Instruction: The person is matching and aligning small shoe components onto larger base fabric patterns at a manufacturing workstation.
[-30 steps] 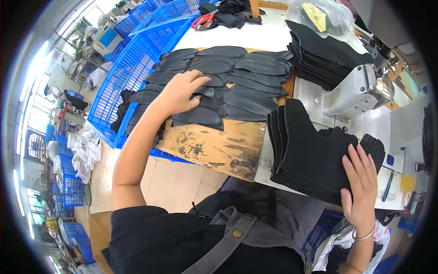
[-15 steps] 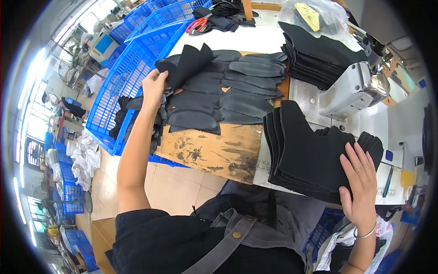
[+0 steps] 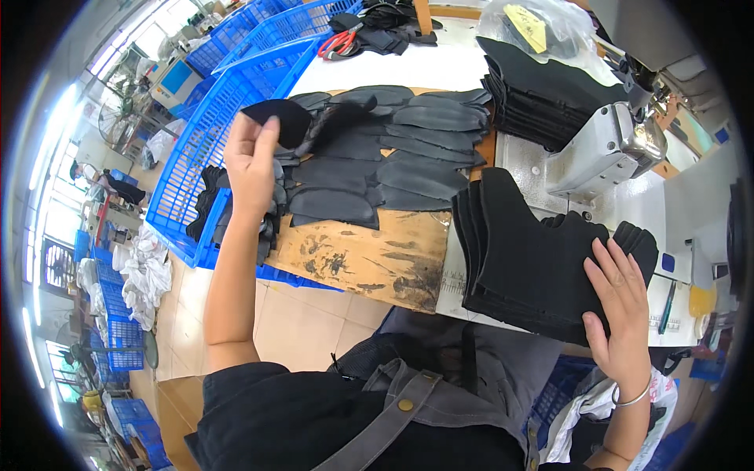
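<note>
My left hand (image 3: pixel 253 161) pinches the edge of a black fabric piece (image 3: pixel 284 119) between thumb and fingers. The piece is curled and partly blurred, held over the left end of several rows of dark oval pieces (image 3: pixel 424 184). These overlap on a stained wooden board (image 3: pixel 400 251). On the right, my right hand (image 3: pixel 620 310) lies flat with fingers stretched over a stack of black cut fabric pieces (image 3: pixel 534 263). That stack rests at the front of the white machine table, its layers fanned slightly at the left edge.
A sewing machine (image 3: pixel 597 149) stands behind the right stack. Another pile of black pieces (image 3: pixel 542 86) and a clear plastic bag (image 3: pixel 503 23) lie farther back. Red-handled scissors (image 3: pixel 339 43) are at the far left, near a blue crate (image 3: pixel 177 177) beside the board.
My left hand has moved slightly left and turned, and the black piece in it has flipped and curled over. My right hand stays on the stack.
</note>
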The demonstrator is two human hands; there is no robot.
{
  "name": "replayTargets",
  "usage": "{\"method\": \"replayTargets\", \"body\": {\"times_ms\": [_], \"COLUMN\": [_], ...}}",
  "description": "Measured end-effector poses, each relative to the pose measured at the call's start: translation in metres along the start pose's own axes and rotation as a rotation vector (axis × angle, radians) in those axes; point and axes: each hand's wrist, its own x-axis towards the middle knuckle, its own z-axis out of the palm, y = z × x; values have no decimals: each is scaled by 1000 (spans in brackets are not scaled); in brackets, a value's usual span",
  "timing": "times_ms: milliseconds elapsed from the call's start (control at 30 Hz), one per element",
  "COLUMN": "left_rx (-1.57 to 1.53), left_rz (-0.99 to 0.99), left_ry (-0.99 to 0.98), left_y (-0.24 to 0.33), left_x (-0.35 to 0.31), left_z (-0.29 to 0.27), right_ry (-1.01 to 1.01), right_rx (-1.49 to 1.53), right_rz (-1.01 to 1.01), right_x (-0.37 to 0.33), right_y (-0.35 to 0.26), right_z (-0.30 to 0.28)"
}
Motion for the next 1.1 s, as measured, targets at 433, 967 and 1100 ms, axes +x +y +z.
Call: {"method": "replayTargets", "body": {"times_ms": [433,967,1100], "left_rx": [-908,-131,-182], "left_rz": [-410,-377,-376], "left_ry": [-646,-1480,-1387], "left_y": [171,161,151], "left_x": [-47,-43,-51], "left_z": [141,183,185], "right_ry": [-60,-126,-105], "right_rx": [1189,764,756], "right_rz": [361,451,492], "right_x": [42,10,9], "right_y": [-25,10,7], "right_z": [-13,-30,-26]}}
